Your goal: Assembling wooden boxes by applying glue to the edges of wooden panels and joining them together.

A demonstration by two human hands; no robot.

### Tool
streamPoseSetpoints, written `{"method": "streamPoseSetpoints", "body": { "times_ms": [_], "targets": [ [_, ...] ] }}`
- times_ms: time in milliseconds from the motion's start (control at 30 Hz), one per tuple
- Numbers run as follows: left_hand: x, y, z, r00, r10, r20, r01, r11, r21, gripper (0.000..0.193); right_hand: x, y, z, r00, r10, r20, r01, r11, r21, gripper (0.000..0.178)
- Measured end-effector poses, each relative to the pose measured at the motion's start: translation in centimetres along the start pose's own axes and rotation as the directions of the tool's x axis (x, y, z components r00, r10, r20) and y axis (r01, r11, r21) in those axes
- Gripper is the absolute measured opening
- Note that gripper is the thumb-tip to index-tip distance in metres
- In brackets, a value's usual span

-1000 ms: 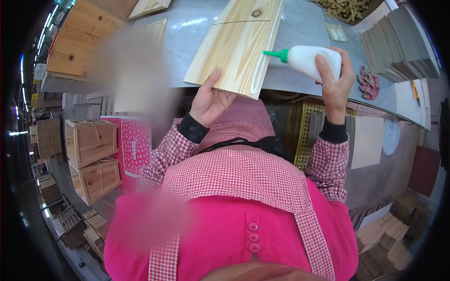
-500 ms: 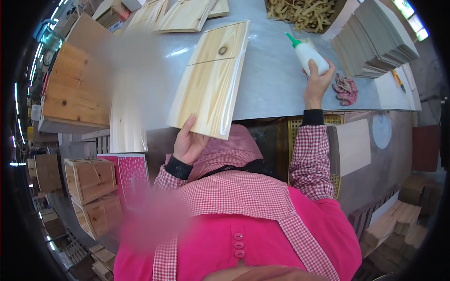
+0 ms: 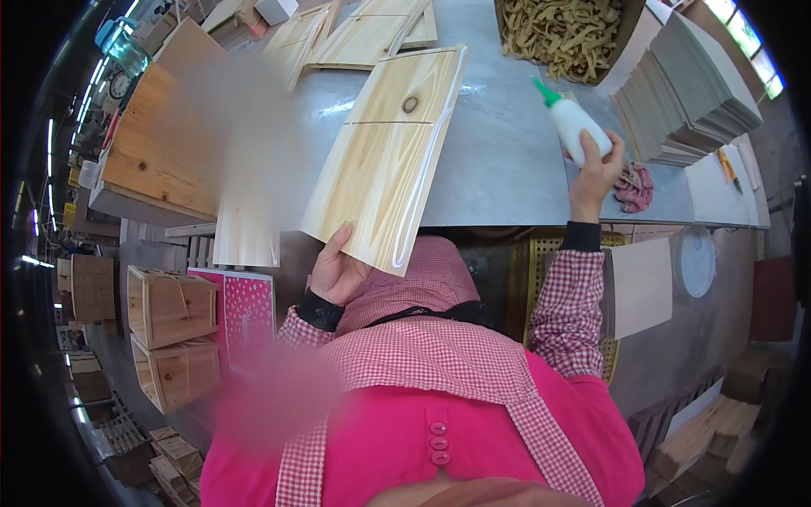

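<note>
My left hand [image 3: 340, 272] grips the near end of a pale wooden board [image 3: 380, 160], thumb on top and fingers underneath. The board slants away over the table, with a dark knot and a groove across its far part. A white line of what looks like glue [image 3: 420, 186] runs along its right side. In my right hand [image 3: 598, 176] is a white squeeze bottle [image 3: 579, 128] with a green nozzle tilted up to the far left, apart from the board. A crumpled pink cloth [image 3: 634, 188] lies beside that hand.
More grooved boards [image 3: 367, 34] lie at the table's far side. A box of curled tan strips [image 3: 559, 38] and a stack of grey panels [image 3: 688, 93] stand far right. Wooden boxes [image 3: 173, 308] are at left. Blurred patches hide part of the left side.
The view has shifted slightly, so most things sit lower and to the right. Both hands keep their holds, the right one with the bottle still off the board.
</note>
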State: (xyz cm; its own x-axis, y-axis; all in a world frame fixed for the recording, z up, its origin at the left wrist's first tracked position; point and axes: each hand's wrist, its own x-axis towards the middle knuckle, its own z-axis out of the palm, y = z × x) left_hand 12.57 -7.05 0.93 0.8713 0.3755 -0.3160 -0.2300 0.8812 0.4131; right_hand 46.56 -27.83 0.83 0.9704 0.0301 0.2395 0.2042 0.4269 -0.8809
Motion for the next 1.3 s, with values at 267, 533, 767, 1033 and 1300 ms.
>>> {"method": "streamPoseSetpoints", "body": {
  "times_ms": [267,533,767,1033,1300],
  "targets": [
    [-0.7,-0.5,1.0,0.999,-0.044,0.024,0.043,0.998,0.045,0.053,0.7,-1.1,5.7,0.983,-0.048,0.178,0.054,0.998,-0.025,0.031],
    [-1.4,-0.2,0.8,0.999,0.030,-0.025,-0.027,0.993,0.116,0.059,-0.1,0.6,3.4,0.969,-0.169,0.180,0.225,0.905,-0.361,0.037],
    [-2.5,3.6,0.7,0.985,0.089,0.147,-0.109,0.985,0.136,0.058,1.8,3.5,-2.2,0.923,-0.384,0.005,0.302,0.719,-0.626,0.036],
    [-1.7,11.0,-0.1,0.918,0.369,0.143,-0.391,0.903,0.179,0.057,3.4,1.4,0.0,0.870,-0.345,0.351,0.439,0.220,-0.871,0.033],
    [0.2,21.9,1.6,0.822,0.508,0.259,-0.494,0.861,-0.121,0.043,-5.4,7.3,30.6,0.322,-0.294,0.900,0.872,0.463,-0.161,0.050]
  ]
}}
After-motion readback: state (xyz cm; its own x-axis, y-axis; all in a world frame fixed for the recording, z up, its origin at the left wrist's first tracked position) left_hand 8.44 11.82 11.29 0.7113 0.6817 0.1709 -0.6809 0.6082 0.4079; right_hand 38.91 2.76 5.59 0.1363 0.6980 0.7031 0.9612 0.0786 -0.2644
